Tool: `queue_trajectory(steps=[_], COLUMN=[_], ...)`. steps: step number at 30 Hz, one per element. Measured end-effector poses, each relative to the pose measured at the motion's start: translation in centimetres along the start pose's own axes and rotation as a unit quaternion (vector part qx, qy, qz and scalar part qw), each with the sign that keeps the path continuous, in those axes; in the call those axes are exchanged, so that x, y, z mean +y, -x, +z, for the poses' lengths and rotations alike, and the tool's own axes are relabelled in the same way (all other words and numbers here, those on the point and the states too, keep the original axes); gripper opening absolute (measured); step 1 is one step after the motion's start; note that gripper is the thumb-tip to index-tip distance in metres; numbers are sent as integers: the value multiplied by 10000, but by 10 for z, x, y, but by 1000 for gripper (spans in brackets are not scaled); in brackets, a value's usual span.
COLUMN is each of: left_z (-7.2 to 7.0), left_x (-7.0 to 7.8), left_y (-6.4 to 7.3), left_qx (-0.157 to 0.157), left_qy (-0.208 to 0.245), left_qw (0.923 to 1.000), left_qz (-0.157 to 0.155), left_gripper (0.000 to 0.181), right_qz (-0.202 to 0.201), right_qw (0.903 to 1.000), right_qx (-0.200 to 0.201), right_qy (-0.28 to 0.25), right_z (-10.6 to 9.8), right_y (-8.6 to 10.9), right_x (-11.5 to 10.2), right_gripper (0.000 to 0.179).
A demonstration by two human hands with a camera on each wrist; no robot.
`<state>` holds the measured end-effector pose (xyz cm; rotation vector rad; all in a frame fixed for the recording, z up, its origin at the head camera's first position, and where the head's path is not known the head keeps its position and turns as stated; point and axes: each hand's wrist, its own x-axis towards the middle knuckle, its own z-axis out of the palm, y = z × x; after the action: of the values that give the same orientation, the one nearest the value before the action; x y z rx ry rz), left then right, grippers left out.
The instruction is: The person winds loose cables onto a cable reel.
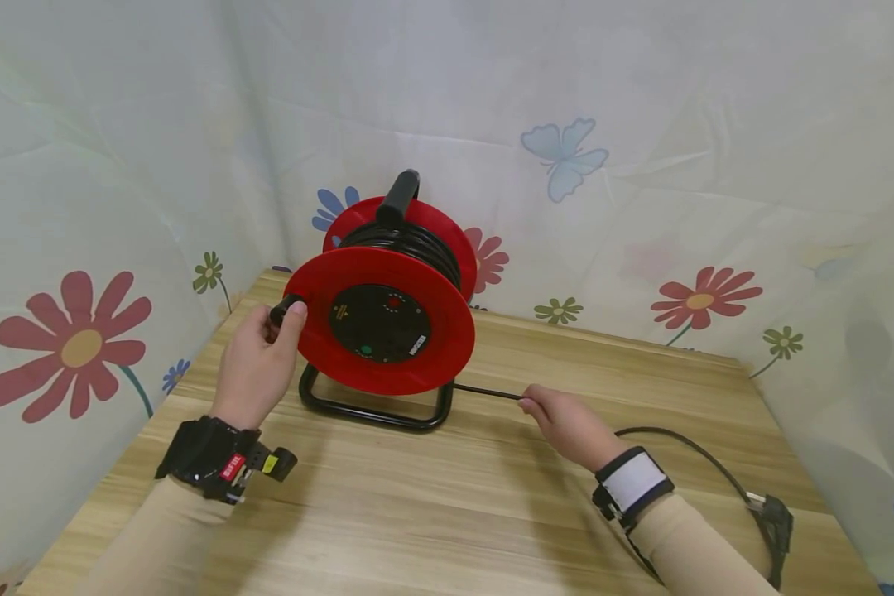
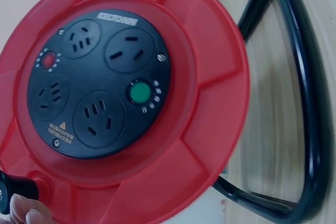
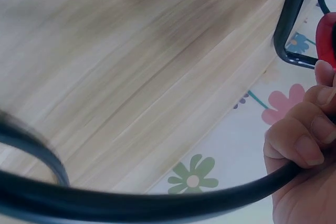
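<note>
A red cable reel [image 1: 447,331] with a black socket panel [image 2: 100,85] stands on a black tube frame [image 1: 376,420]. Black cable [image 1: 410,240] is wound between its two discs. My left hand [image 1: 257,364] grips the black crank knob [image 2: 18,190] at the left edge of the front disc. To the right of the reel, my right hand [image 1: 574,426] holds the black cable [image 3: 210,200], fingers curled round it. From this hand a straight stretch of cable runs left to the reel. The loose end curves away to a black plug [image 1: 775,521] at the right.
The reel's carrying handle [image 1: 398,199] sticks up on top. Under everything lies a wood-grain table [image 1: 410,513]. A pale sheet [image 1: 641,83] printed with flowers and a butterfly hangs behind and at both sides. Each wrist wears a strapped device [image 1: 212,459].
</note>
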<state>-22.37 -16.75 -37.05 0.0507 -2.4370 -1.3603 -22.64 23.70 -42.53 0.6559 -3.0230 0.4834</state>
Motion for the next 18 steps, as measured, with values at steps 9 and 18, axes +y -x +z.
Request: queue_trajectory(steps=[9, 18], left_z=[3, 5], left_x=[11, 20], left_y=[-6, -7], left_qx=[130, 279], left_qy=[175, 246], left_qw=[9997, 9988], left_qz=[81, 312], left_gripper=[57, 54], right_qz=[-138, -263], right_qw=[9999, 9996], right_qx=[-34, -54], right_qy=[-50, -92], right_z=[4, 7], right_y=[-8, -12], right_x=[-8, -13], right_gripper=[16, 14])
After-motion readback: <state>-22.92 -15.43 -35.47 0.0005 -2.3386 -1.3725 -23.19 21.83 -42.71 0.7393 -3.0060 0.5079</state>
